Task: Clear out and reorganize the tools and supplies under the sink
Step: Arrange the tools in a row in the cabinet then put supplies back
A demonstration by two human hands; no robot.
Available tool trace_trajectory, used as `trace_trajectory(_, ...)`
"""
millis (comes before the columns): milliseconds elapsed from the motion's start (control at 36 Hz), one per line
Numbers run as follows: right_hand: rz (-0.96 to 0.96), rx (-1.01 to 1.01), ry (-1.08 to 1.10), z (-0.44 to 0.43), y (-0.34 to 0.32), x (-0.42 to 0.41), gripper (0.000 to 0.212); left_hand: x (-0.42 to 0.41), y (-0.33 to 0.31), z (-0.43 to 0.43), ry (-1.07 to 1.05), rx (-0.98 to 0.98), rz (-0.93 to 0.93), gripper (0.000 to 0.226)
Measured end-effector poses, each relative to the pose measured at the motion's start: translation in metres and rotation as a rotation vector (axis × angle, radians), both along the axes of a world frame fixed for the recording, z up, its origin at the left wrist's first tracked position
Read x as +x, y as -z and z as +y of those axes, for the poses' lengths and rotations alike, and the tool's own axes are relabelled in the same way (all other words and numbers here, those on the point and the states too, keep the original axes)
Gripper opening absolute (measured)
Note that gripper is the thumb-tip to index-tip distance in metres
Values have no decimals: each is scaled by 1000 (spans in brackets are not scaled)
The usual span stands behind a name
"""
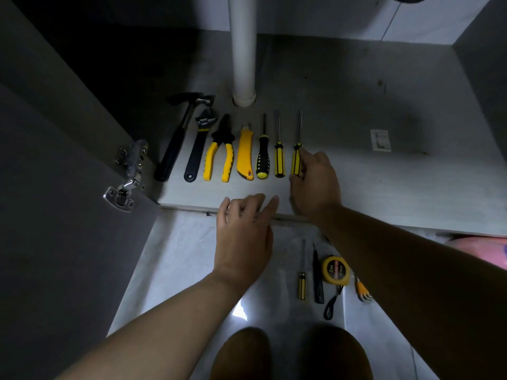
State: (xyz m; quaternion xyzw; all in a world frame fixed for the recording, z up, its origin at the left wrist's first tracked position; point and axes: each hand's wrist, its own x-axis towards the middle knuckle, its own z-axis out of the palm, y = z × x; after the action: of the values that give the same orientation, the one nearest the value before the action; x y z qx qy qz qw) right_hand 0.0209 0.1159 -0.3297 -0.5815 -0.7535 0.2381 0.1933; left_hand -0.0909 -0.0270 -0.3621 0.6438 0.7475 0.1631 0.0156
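Observation:
On the cabinet floor (356, 171) under the sink lies a row of tools: a hammer (178, 135), an adjustable wrench (198, 146), yellow pliers (220, 152), a yellow utility knife (245, 153), and three screwdrivers (262, 156) (279, 160) (296, 156). My right hand (315, 182) pinches the yellow-black handle of the rightmost screwdriver, which lies at the row's right end. My left hand (244, 234) hovers with relaxed fingers over the cabinet's front edge, holding nothing.
A white drain pipe (242, 50) rises behind the row. The cabinet door with hinges (129, 174) stands open at left. On the tiled floor near my knees lie a small screwdriver (302, 281), a dark tool (318, 278), a yellow tape measure (335, 270) and hex keys (363, 290).

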Motion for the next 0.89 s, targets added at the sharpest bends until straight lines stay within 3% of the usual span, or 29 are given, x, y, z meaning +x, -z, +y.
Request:
trace_trajectory(389, 11, -18, 3, -5, -1, 1, 64, 2, -2, -1, -9, 6, -28, 55)
trace_trajectory(556, -251, 301, -177, -13, -9, -2, 57, 4, 0, -2, -16, 24, -26, 54)
trace_trajectory(694, -384, 257, -220, -11, -9, -12, 54, 3, 0, -2, -19, 12, -21, 55)
trace_trajectory(889, -411, 275, -217, -12, -6, -14, 52, 3, 3, -2, -18, 32, -26, 56)
